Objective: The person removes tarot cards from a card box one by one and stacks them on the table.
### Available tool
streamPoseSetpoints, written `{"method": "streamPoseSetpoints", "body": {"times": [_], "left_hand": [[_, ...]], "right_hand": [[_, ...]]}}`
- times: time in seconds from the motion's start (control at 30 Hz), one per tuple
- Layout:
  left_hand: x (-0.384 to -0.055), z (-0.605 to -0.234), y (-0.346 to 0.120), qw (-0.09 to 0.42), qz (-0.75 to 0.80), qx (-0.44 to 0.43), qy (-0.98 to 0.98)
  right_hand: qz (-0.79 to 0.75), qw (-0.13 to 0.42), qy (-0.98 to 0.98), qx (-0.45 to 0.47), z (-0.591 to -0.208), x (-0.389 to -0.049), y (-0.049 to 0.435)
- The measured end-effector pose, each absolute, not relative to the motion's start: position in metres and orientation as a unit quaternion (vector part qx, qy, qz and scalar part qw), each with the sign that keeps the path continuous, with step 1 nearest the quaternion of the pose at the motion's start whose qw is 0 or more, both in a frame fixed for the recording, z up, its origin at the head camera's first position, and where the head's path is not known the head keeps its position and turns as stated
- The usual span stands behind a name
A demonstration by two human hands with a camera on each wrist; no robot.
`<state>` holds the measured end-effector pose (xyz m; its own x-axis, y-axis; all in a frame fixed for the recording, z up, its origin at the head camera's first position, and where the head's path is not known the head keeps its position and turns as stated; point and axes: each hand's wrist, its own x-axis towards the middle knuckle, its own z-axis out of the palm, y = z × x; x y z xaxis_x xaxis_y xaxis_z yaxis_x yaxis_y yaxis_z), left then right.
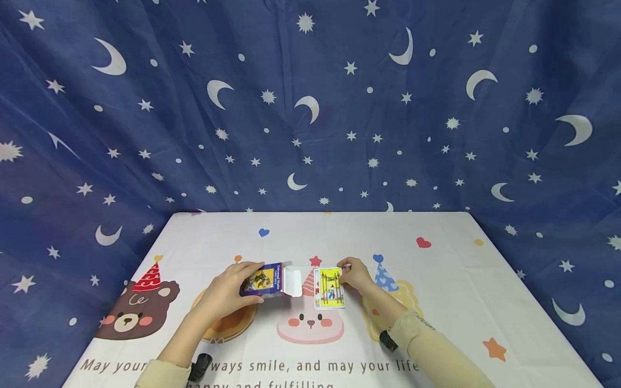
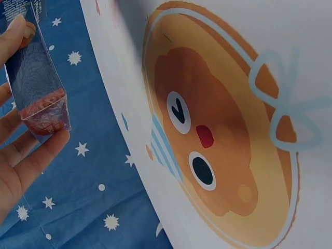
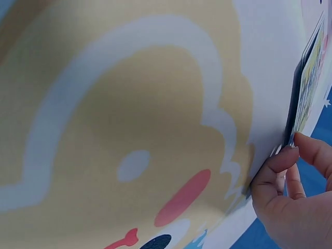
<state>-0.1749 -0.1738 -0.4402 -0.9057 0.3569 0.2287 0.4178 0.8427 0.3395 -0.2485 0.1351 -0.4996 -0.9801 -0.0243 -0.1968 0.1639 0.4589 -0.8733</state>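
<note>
My left hand (image 1: 233, 288) grips a purple-blue tarot card box (image 1: 261, 279) by its edges, thumb on the near side and fingers on the far side. Its open end faces right, with the white flap (image 1: 292, 283) sticking out. The left wrist view shows the box (image 2: 36, 67) tilted, a clear shiny film around its lower end. To the right, my right hand (image 1: 358, 276) pinches the right edge of a small stack of tarot cards (image 1: 331, 288) between thumb and fingers. A yellow picture card lies on top. In the right wrist view, the cards (image 3: 308, 78) show several layered edges close over the table.
A white tablecloth (image 1: 388, 231) printed with cartoon animals, hearts and lettering covers the table. Behind it hangs a dark blue curtain (image 1: 339, 178) with moons and stars. Black straps (image 1: 200, 368) sit at both wrists.
</note>
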Motion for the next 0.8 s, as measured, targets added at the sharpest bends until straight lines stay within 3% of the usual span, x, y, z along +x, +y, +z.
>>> {"method": "streamPoseSetpoints", "body": {"times": [0.8], "left_hand": [[-0.1756,-0.4378,-0.1734,0.079,-0.198,-0.203,-0.956]], "right_hand": [[-0.47,0.087,0.878,0.022,-0.4964,-0.2464,0.1283]]}}
